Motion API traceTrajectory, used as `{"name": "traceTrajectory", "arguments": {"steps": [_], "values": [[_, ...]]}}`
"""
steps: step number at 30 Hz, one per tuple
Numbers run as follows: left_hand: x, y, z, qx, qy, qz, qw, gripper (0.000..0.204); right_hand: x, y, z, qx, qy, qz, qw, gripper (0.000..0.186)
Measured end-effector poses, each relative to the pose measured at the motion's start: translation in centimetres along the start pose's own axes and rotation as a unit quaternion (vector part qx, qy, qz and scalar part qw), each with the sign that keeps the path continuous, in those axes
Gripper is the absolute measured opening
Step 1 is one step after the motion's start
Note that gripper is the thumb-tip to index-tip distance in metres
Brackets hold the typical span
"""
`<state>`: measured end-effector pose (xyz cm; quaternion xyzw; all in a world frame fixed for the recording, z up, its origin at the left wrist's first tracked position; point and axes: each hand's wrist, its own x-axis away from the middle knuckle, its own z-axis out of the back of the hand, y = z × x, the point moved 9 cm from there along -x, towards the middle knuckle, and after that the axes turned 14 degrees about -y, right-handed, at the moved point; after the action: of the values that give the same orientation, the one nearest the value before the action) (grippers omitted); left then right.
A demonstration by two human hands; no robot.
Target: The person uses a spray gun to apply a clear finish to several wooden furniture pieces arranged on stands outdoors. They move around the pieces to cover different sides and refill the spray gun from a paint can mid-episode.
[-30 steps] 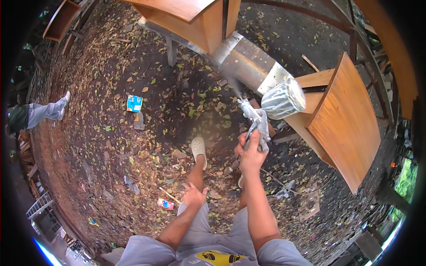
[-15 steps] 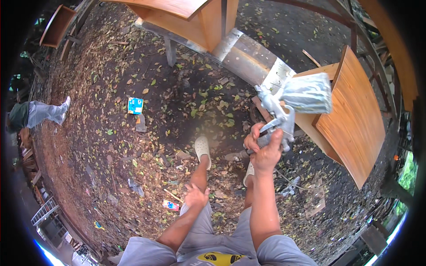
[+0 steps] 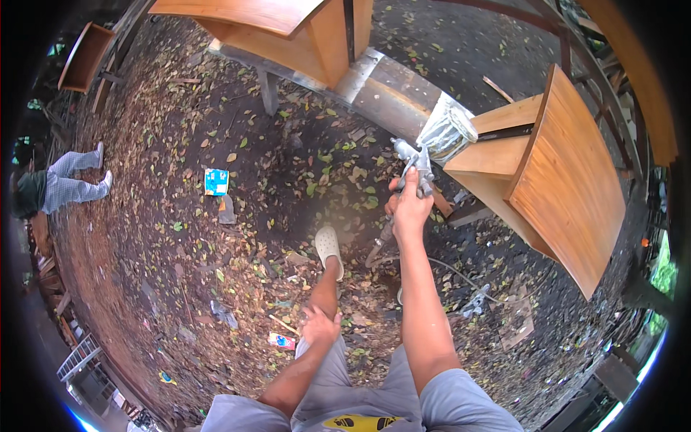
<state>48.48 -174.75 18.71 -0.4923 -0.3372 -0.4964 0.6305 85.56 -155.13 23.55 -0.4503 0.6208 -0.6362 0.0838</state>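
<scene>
My right hand (image 3: 410, 209) is wrapped round the handle of a metal spray gun (image 3: 415, 160), with the arm stretched forward. Attached to the gun is a cup (image 3: 452, 133) streaked with white and grey. It shows in front of the plank bench (image 3: 392, 101). Just right of the gun stands a wooden drawer (image 3: 572, 191) with a curved, brown-grained front. Lower down, my left hand (image 3: 319, 327) rests on my left leg near the knee, its fingers loosely apart and nothing in it.
Another wooden drawer (image 3: 248, 25) sits on the bench's far left end. A thin hose (image 3: 461, 274) runs over the leaf-strewn ground below my right arm. A blue packet (image 3: 216, 182) lies left of centre. At the far left, another person's checked trousers (image 3: 75, 189) show.
My right hand has carried the spray gun forward and left, turning it so the cup now shows over the bench. My left hand stays at my leg.
</scene>
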Motion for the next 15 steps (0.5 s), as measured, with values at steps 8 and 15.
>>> {"name": "traceTrajectory", "arguments": {"steps": [8,15], "values": [[0.2,0.5,0.4,0.001,-0.027,0.011,1.0,0.092,-1.9,-9.5,-1.9,-0.15,-0.077,0.063,0.984,0.045],[-0.3,0.4,0.8,0.012,-0.023,0.011,1.0,0.088,-0.6,-15.3,-3.1,-0.213,-0.206,0.126,0.947,0.049]]}}
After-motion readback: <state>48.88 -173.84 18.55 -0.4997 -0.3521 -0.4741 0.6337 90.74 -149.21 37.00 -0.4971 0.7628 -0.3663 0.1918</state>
